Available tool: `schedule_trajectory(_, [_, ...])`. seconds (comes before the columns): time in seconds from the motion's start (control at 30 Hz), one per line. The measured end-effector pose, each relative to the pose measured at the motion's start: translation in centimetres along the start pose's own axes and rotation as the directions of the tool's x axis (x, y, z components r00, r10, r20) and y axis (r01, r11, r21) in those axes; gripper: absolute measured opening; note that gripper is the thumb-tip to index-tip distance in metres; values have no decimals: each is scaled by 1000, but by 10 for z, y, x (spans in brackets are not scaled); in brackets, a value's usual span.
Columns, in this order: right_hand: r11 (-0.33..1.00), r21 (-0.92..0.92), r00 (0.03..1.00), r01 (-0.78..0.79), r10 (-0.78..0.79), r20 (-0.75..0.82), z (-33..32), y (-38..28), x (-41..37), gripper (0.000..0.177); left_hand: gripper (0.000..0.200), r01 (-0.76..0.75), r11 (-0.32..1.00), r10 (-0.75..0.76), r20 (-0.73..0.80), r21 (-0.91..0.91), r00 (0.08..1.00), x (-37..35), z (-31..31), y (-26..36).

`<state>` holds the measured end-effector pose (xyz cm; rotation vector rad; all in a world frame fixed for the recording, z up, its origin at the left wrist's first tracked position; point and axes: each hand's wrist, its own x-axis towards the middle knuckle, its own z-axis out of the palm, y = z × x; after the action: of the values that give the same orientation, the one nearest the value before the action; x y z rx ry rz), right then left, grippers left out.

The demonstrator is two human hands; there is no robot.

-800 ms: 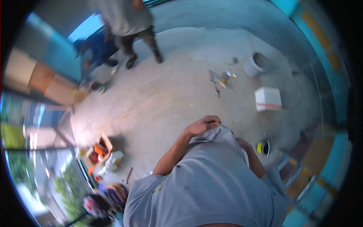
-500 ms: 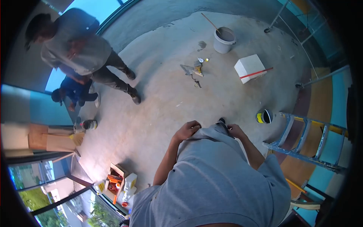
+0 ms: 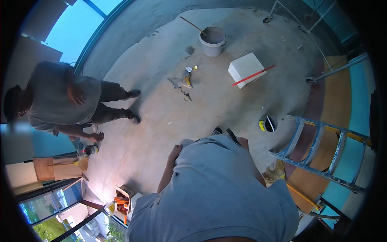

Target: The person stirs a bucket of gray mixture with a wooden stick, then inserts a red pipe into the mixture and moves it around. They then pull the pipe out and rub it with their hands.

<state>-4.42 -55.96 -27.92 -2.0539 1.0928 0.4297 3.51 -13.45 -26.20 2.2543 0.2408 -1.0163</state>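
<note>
My left hand (image 3: 174, 153) is curled at the left edge of my grey shirt (image 3: 225, 185), near the hip, its fingers closed on the cloth. On the other side, my right hand (image 3: 243, 142) is partly hidden behind the shirt, closed beside a dark flat strip (image 3: 232, 135) that sticks out past the hem. Whether that hand grips the strip is hard to make out. The tip of my dark shoe (image 3: 217, 131) shows beyond the hem.
Ahead stand a bucket with a stick (image 3: 213, 46), trowels (image 3: 181, 82), a white block (image 3: 246, 66) and a black pail (image 3: 267, 124). A ladder (image 3: 322, 149) and broom (image 3: 276, 173) are right. A co-worker (image 3: 64, 94) stands left. A tool box (image 3: 122, 201) lies lower left.
My hands have moved from the front of the shirt hem out toward its sides. The view has turned, and the co-worker at left now leans with an arm reaching down.
</note>
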Motion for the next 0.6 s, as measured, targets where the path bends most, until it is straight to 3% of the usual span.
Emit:
schedule_trajectory(0.1, [988,148,988,40,-61,140,-26,9,3,48,44,44,998,-51,-182,-45,982,-5,-25,75])
schedule_trajectory(0.17, [968,164,960,-191,150,235,-50,-22,-3,53,41,-32,999,33,-168,11,985,6,-33,108])
schedule_trajectory(0.23, [965,117,928,-235,187,324,-62,-42,9,56,39,-111,994,110,-136,0,985,18,-45,137])
schedule_trajectory(0.3, [996,20,909,-90,74,409,-70,-53,24,56,38,-178,980,171,-84,-87,982,28,-56,167])
schedule_trajectory(0.4, [975,196,884,-105,2,467,-83,-62,53,51,39,-162,979,166,23,-124,986,34,-80,229])
schedule_trajectory(0.5, [983,180,895,23,-100,434,-79,-70,102,42,40,-177,984,179,77,-36,981,93,-95,264])
schedule_trajectory(0.6, [939,305,872,-157,-13,490,-102,-120,141,30,42,-184,980,175,110,75,978,161,-126,320])
